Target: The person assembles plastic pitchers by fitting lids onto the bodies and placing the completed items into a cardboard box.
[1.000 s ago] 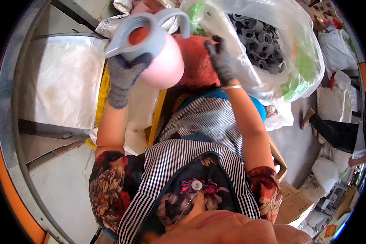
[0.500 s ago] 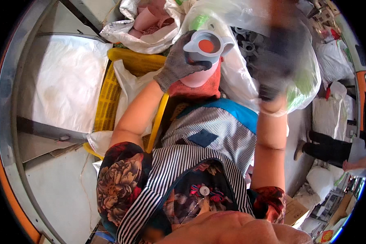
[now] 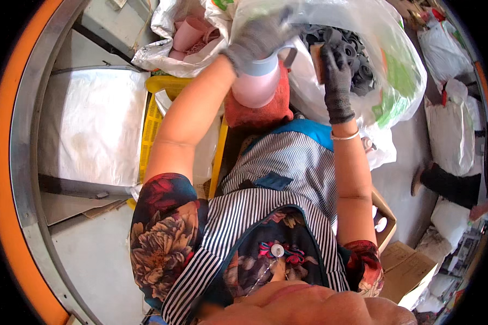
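A pink pitcher [image 3: 255, 89] with a grey collar and grey handle rests on a red cloth [image 3: 255, 116] by my lap. Over its top is my left hand [image 3: 263, 37] in a grey glove, fingers stretched toward the plastic bag and smeared by motion. It hides the pitcher's mouth and spout. My right hand [image 3: 337, 81], also gloved, is closed on a flat tan piece [image 3: 316, 63], its exact kind unclear. Just beyond and beside that hand, several dark grey plastic parts [image 3: 363, 73] lie in a large clear plastic bag [image 3: 398, 70].
A white sack [image 3: 162, 57] with pink pieces stands at the far left of the bag. A yellow crate [image 3: 151, 127] is left of my lap, beside a white-covered surface [image 3: 97, 127]. Cardboard boxes [image 3: 406, 268] sit at lower right. Another person's leg [image 3: 450, 183] shows at right.
The pitcher has tipped so its mouth faces away, and my left hand has shifted from its side to over its top. My right hand has come down beside the grey parts with the tan piece.
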`<state>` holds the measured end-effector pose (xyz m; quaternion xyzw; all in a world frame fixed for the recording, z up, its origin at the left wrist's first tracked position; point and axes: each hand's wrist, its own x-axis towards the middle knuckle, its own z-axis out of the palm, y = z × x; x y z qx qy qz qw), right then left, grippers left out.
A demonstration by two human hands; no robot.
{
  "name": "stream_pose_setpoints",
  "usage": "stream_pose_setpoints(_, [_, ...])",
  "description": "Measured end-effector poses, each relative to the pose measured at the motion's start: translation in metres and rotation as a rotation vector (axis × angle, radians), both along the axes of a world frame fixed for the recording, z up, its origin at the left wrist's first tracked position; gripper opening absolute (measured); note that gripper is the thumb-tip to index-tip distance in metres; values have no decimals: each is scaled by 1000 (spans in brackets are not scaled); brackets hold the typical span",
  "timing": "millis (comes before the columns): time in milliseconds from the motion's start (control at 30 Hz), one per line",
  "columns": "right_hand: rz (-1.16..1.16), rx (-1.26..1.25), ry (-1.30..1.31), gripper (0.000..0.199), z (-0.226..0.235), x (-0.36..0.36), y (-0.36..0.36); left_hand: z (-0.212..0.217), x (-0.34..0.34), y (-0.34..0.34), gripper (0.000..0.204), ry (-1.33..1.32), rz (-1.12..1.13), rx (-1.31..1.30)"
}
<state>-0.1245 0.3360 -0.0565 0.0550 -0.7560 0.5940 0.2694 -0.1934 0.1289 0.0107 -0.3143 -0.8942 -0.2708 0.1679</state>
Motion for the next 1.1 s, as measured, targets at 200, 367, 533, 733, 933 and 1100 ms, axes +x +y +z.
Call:
stream_pose_setpoints(200, [116,663,-21,51,-39,26,8,-21,179,-32,53,411,-147,-475])
stream_pose_setpoints(367, [374,1117,198,48,-92,-14,-19,-82,250,-73,43,431,-510,-476])
stream_pose_setpoints(533, [451,960,84,49,-85,-10,-11,-48,228,-74,40,303,-444,-578])
stream_pose_setpoints(733, [56,69,-235,29,-40,132,90,-6,210,-67,15,360,-307,-256])
stream_pose_setpoints(933, [-353,-139,-803,31,-210,228,222,7,190,24,31,217,-679,-177])
stream_pose_setpoints(1100, [-491,121,-942,53,-329,169,272,13,175,41,30,49,-768,-381])
